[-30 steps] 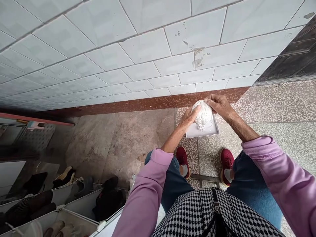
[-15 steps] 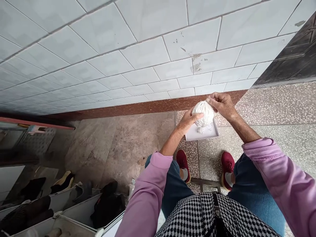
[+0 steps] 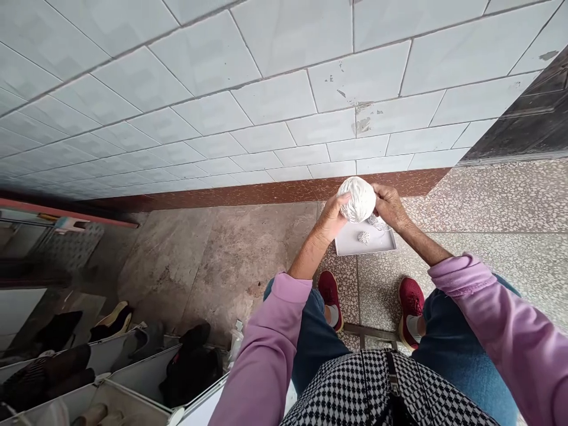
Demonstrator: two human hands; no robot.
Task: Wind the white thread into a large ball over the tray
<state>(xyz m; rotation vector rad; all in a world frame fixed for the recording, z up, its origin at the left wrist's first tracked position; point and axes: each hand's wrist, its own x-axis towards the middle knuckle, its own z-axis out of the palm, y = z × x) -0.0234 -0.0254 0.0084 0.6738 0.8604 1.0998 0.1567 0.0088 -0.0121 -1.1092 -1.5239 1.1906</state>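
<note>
A white ball of yarn (image 3: 356, 199) rests in my left hand (image 3: 332, 219), whose fingers wrap around its left side with the thumb on top. My right hand (image 3: 389, 206) is closed in a pinch at the ball's right edge, on its yarn; the strand itself is too fine to make out, and the fingertips are partly behind the ball. Below, a shallow white tray (image 3: 344, 245) lies on the floor. In it are a small white clump of yarn (image 3: 364, 237) and a greyish tangle (image 3: 377, 222), half covered by my right hand.
A tiled wall (image 3: 257, 130) rises in front. Red shoes (image 3: 328, 296) stand on the speckled floor, just short of the tray. At lower left, an open rack (image 3: 146, 376) holds shoes and dark items. A dark door (image 3: 532, 118) is at upper right.
My right hand has moved from the ball's upper right down along its right side. The ball has turned and shifted slightly left within the view.
</note>
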